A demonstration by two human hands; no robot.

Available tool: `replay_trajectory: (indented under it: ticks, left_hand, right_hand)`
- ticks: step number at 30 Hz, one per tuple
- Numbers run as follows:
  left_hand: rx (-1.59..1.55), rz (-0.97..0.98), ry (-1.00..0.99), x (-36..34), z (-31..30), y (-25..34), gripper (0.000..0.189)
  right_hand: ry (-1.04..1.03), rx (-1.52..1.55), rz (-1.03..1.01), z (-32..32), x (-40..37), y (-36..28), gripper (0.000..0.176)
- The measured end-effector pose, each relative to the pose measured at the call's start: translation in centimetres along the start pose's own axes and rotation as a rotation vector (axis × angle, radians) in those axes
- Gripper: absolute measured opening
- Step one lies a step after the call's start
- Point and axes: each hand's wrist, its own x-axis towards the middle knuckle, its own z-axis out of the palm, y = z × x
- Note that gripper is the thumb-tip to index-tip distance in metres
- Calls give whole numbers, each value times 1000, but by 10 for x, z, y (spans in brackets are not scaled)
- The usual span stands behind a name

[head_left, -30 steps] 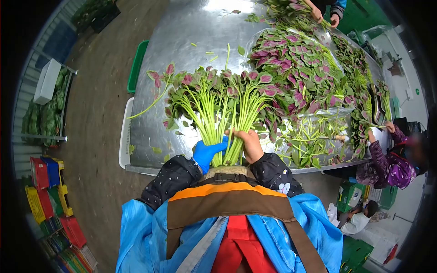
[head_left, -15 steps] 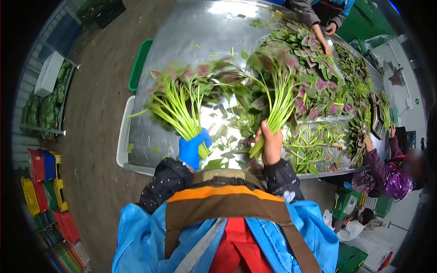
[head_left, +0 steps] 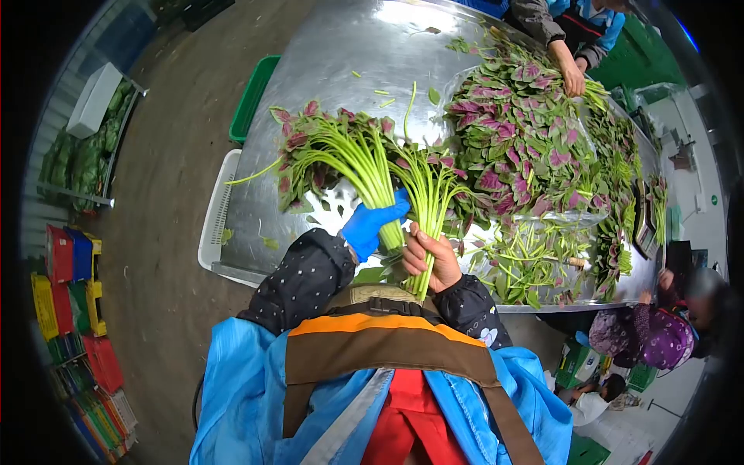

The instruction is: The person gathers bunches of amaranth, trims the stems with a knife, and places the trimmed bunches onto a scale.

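Note:
My left hand (head_left: 372,228), in a blue glove, is closed around the stems of a bunch of amaranth (head_left: 363,164) with green and purple leaves fanning away from me. Bare, my right hand (head_left: 435,260) grips a second bunch of amaranth (head_left: 428,190) low on its pale green stems. The two bunches are side by side, their stems close together over the near edge of the metal table (head_left: 325,70). Loose leaves lie under and around them.
A large amaranth pile (head_left: 527,139) covers the table's right side, with cut stems (head_left: 527,260) nearer me. A co-worker's hand (head_left: 572,77) touches the pile's far end; another person (head_left: 659,333) is at right. A green crate (head_left: 254,97) and white basket (head_left: 215,221) flank the left edge.
My hands have come together, the left moving right and the right moving slightly left, bringing the two bunches side by side. Both hands keep hold. The co-worker's hand at the pile has shifted.

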Motion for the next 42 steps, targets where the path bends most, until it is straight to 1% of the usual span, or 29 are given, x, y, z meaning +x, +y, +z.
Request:
replay_trajectory:
  ticks: [2, 5, 8, 9, 10, 11, 12, 15, 18, 19, 22, 24, 25, 26, 28, 30, 31, 34, 35, 38, 39, 42]
  left_hand:
    - [62, -11, 37, 3, 5, 3, 28]
    - [62, 22, 26, 1, 9, 3, 18]
    - [266, -36, 3, -12, -7, 9, 19]
    - [295, -88, 4, -25, -6, 21, 21]
    - [304, -103, -7, -32, -19, 20, 26]
    - [408, -154, -10, -41, -31, 23, 28]
    - [513, -208, -14, -49, -43, 27, 31]
    - [882, 186, 59, -68, -58, 47, 28]
    - [812, 9, 83, -74, -56, 73, 34]
    - [817, -156, 73, -75, -48, 79, 40]
    - [336, -178, 37, -64, -22, 44, 37]
    - [309, -189, -19, -49, -26, 4, 40]
    - [228, -105, 59, -47, -18, -14, 50]
    - [187, -141, 40, -47, -17, -21, 57]
    - [181, -226, -35, -46, -16, -23, 58]
    - [237, -191, -28, -45, -12, -26, 58]
    - [270, -170, -24, -44, -11, -25, 59]
    - [256, -90, -9, -43, -11, -22, 59]
    - [302, -139, -4, -43, -14, -18, 62]
    - [165, -191, -38, -49, -20, -25, 63]
    - [185, -183, -76, -49, -21, -29, 63]
    - [193, -185, -70, -53, -21, -29, 62]
  right_hand:
    - [28, -20, 3, 1, 0, -1, 12]
    - [42, -31, 14, 1, -1, -3, 11]
    - [126, -146, -42, 4, -1, -3, 11]
    - [206, -264, -65, 2, 0, -3, 11]
    - [286, -381, -90, -1, 0, -3, 11]
    - [366, -496, -117, -4, 2, -2, 12]
    - [377, -506, -150, -7, 3, 1, 12]
    - [399, -514, -236, -14, 6, 9, 15]
    - [409, -538, -270, -3, 11, 10, 17]
    - [380, -547, -240, -1, 12, 10, 19]
    - [326, -517, -184, -2, 20, 13, 21]
    - [344, -620, -144, -1, 24, 15, 25]
    - [363, -654, -131, -1, 25, 17, 26]
    - [385, -686, -119, -1, 25, 18, 26]
    - [367, -843, -199, -18, 24, 23, 30]
    - [354, -981, -310, -30, 26, 30, 31]
    - [371, -1133, -361, -31, 28, 30, 35]
    - [345, -1204, -342, -30, 29, 24, 41]
    - [335, -1121, -322, -27, 24, 23, 41]
    - [271, -1116, -341, -38, 21, 29, 42]
    - [237, -1143, -283, -37, 17, 26, 43]
    - [220, -1168, -317, -32, 9, 20, 43]
